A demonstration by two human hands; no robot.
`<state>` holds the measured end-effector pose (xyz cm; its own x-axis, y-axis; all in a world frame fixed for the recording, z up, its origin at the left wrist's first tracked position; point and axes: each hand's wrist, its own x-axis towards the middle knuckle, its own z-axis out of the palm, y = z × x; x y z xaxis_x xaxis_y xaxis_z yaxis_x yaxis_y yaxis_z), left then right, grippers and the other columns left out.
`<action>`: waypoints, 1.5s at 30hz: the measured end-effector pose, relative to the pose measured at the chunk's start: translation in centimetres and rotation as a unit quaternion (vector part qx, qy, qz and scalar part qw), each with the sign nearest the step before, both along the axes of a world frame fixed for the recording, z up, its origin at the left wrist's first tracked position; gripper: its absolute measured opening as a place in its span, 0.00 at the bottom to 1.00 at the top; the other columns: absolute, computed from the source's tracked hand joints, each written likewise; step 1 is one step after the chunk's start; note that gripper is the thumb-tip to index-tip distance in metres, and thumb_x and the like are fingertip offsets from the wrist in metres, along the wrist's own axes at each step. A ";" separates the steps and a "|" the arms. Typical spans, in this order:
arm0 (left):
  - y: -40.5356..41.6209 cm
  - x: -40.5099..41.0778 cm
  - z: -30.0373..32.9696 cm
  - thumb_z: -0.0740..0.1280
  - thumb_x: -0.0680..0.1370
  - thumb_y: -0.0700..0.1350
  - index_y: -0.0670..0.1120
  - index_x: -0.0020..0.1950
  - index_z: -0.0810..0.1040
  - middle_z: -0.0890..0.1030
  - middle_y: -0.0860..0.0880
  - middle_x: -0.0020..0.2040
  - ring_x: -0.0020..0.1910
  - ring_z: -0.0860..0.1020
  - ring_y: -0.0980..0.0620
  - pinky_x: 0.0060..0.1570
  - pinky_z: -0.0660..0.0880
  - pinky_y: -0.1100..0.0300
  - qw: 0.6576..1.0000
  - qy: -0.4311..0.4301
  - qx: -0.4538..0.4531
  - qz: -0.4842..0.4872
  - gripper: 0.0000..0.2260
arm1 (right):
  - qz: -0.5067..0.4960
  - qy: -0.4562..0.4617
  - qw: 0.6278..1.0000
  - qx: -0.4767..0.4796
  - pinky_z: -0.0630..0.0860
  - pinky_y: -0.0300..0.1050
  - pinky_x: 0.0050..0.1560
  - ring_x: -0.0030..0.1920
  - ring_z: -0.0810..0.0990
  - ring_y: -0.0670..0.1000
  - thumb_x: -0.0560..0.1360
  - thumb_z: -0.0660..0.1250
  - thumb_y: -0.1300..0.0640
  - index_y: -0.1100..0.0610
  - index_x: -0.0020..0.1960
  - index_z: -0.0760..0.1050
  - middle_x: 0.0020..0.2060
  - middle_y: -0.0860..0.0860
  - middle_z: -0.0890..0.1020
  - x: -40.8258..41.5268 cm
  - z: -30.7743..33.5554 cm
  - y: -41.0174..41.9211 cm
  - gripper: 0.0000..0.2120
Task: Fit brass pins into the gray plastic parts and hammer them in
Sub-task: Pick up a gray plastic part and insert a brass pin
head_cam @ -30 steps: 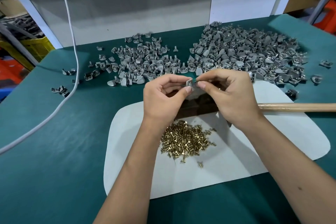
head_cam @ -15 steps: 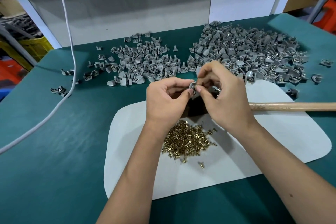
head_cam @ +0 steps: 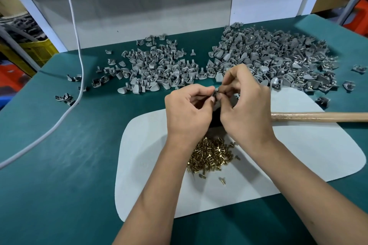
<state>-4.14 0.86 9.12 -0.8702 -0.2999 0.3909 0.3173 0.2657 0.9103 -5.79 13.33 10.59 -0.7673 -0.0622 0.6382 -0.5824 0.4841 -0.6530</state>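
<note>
Gray part (head_cam: 214, 93) between both pinching hands (head_cam: 217, 109)

Teal-green felt-covered worktable (head_cam: 59, 175) under hands. White rounded mat (head_cam: 298, 155) on it beneath hands. Pale grey backboard panel (head_cam: 139, 12) beyond hands, white frame post (head_cam: 37, 20) far left. Thin white cable (head_cam: 78, 61) hanging left. Yellow plastic crate (head_cam: 37, 49) behind table, far left.

white cable (head_cam: 78, 69) across green tabletop (head_cam: 59, 165); yellow crate (head_cam: 37, 50)
</note>
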 end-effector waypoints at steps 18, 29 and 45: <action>-2.4 0.0 0.3 0.81 0.69 0.37 0.43 0.51 0.86 0.88 0.48 0.46 0.46 0.87 0.49 0.52 0.83 0.52 0.997 -0.013 0.005 -0.077 0.12 | 0.063 0.012 0.998 0.025 0.81 0.41 0.52 0.46 0.84 0.43 0.73 0.76 0.63 0.58 0.52 0.82 0.44 0.46 0.85 -0.9 -0.4 1.8 0.09; -2.5 0.1 0.2 0.76 0.75 0.42 0.41 0.57 0.86 0.88 0.44 0.47 0.45 0.87 0.43 0.53 0.83 0.42 0.991 -0.026 0.064 -0.119 0.12 | 0.047 0.069 0.994 0.074 0.77 0.43 0.52 0.48 0.80 0.50 0.75 0.74 0.63 0.60 0.50 0.85 0.45 0.51 0.84 -1.0 -0.1 2.1 0.04; -3.1 0.1 0.4 0.77 0.70 0.30 0.42 0.50 0.86 0.88 0.43 0.43 0.42 0.86 0.47 0.45 0.84 0.55 0.975 -0.022 0.139 -0.172 0.13 | 0.057 0.026 0.996 0.059 0.76 0.41 0.49 0.45 0.80 0.49 0.75 0.74 0.65 0.61 0.47 0.84 0.42 0.50 0.83 -0.4 0.1 1.6 0.02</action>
<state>-4.00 -2.21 9.51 -0.9519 -0.0763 0.2968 0.3038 -0.1096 0.9464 -6.14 14.93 10.70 -0.7171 -0.2233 0.6602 -0.6693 0.4847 -0.5631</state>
